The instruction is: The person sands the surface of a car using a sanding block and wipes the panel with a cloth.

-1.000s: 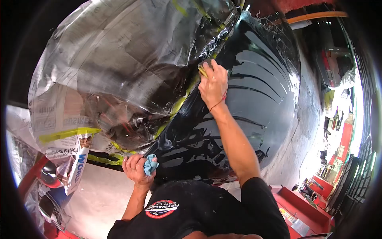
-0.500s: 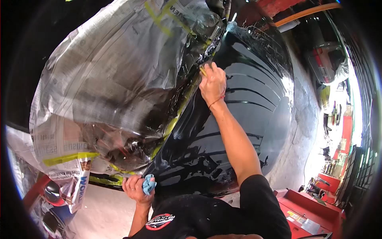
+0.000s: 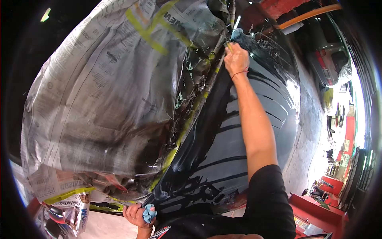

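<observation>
My right hand (image 3: 237, 60) is closed around a small flat yellowish piece (image 3: 229, 47), mostly hidden by the fingers, and presses it near the upper end of a wet, dark car panel (image 3: 223, 147). My left hand (image 3: 133, 215) grips a crumpled light-blue cloth (image 3: 149, 214) by the panel's lower left corner. Newspaper sheets (image 3: 103, 91) cover the area left of the panel. Yellow-green masking tape (image 3: 170, 159) runs along their edge. Bluish wet residue (image 3: 240, 36) lies just beyond my right hand.
On the right below stands a red tool cabinet (image 3: 314, 211) with papers on it. A grey vehicle (image 3: 328, 59) is parked at upper right, past the concrete floor (image 3: 308, 119). An orange bar (image 3: 310, 16) crosses the top right.
My right hand has slid up and to the right along the taped edge with the yellowish piece. My left hand, still holding the cloth, appears lower as the view has shifted.
</observation>
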Action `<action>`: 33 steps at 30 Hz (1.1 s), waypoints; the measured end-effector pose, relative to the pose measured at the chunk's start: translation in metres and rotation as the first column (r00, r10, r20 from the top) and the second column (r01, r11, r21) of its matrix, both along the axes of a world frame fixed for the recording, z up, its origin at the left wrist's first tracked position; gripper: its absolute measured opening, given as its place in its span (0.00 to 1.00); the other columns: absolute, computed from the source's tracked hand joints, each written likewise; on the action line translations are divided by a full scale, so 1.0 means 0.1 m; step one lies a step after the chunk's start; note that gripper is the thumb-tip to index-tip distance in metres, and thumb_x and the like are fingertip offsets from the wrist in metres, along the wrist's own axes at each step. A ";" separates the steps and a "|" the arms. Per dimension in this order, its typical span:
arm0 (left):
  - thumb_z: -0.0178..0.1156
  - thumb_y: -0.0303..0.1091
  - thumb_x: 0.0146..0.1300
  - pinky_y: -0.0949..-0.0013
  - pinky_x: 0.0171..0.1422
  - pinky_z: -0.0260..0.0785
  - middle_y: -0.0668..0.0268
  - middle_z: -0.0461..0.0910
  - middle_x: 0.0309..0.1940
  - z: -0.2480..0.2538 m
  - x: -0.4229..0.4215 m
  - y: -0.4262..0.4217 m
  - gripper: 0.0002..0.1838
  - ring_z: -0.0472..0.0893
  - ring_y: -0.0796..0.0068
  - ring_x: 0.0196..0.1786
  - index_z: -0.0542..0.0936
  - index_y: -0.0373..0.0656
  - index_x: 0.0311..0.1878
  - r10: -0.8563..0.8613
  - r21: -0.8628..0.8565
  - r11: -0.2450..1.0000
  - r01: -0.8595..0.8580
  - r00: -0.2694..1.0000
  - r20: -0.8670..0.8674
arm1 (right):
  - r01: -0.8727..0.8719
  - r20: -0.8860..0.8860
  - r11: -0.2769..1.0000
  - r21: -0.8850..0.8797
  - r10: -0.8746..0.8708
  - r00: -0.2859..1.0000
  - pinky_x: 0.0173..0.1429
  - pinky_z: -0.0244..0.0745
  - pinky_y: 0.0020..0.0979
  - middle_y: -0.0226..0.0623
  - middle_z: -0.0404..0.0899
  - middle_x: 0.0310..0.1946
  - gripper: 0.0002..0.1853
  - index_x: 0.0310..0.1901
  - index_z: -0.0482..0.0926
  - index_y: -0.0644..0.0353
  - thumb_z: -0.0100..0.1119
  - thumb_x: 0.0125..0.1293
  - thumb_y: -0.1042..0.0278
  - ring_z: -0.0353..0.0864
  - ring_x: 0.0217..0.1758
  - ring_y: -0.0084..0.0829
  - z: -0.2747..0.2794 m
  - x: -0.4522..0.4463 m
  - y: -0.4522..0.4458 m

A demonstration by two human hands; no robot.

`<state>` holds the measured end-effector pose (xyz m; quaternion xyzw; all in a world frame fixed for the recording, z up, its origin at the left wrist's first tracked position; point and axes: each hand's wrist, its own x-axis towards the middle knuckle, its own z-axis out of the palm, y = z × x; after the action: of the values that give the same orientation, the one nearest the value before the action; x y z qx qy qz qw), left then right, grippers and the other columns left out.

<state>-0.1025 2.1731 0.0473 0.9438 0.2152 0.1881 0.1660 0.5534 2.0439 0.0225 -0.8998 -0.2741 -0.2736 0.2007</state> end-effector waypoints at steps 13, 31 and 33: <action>0.68 0.41 0.59 0.40 0.65 0.63 0.62 0.76 0.40 0.04 0.06 0.01 0.15 0.78 0.55 0.44 0.73 0.47 0.42 -0.026 -0.007 1.000 0.026 1.000 -0.006 | -0.035 -0.104 0.998 -0.048 0.030 0.994 0.59 0.74 0.47 0.49 0.79 0.53 0.16 0.50 0.88 0.56 0.69 0.60 0.65 0.76 0.53 0.51 0.15 -1.29 -0.15; 0.68 0.43 0.61 0.40 0.66 0.62 0.61 0.76 0.40 0.07 0.05 0.01 0.15 0.78 0.55 0.44 0.73 0.47 0.41 -0.029 -0.012 1.000 0.029 0.999 -0.020 | -0.188 -0.265 0.976 -0.113 0.152 0.952 0.62 0.73 0.50 0.40 0.84 0.52 0.22 0.53 0.81 0.52 0.59 0.56 0.78 0.82 0.58 0.46 0.14 0.00 -0.26; 0.67 0.43 0.61 0.40 0.66 0.62 0.61 0.76 0.40 0.05 0.04 0.00 0.15 0.78 0.55 0.44 0.73 0.47 0.41 -0.017 0.002 1.000 0.017 1.000 -0.019 | -0.197 -0.276 0.973 -0.116 0.159 0.948 0.59 0.75 0.49 0.41 0.85 0.49 0.21 0.52 0.81 0.52 0.59 0.56 0.78 0.82 0.57 0.47 0.11 0.39 -0.16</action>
<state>-0.0983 2.1736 0.0527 0.9475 0.2087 0.1779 0.1643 0.5924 2.0275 0.0337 -0.9118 -0.3439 -0.1114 0.1947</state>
